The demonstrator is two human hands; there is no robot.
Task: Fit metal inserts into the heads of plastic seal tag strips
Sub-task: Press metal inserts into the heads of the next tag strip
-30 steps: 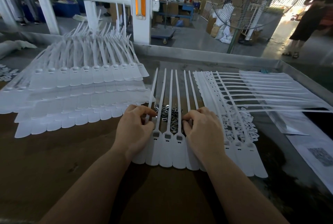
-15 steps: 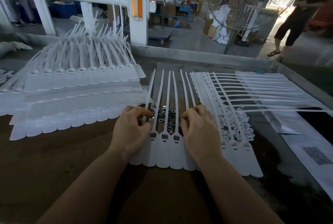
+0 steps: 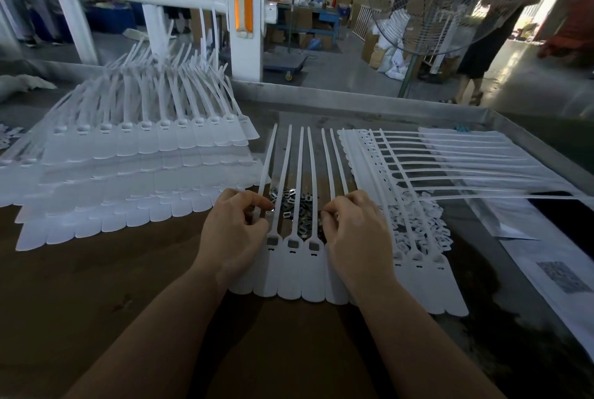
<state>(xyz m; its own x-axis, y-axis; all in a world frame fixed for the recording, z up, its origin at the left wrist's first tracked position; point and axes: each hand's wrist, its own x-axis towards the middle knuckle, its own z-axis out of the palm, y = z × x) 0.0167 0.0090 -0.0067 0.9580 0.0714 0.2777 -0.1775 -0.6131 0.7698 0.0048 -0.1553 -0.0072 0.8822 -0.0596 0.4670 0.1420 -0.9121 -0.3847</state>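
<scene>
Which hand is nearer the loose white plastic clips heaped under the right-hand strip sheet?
Right. The right hand sits just beside the white clip pile, almost against its near edge. The left hand is farther off, across the metal inserts.

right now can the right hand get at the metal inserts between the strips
Probably yes. The right hand already rests at the edge of the metal inserts, fingertips curled at them. Only the thin strips cross over the pile, with gaps between them, and the left hand sits on the far side.
</scene>
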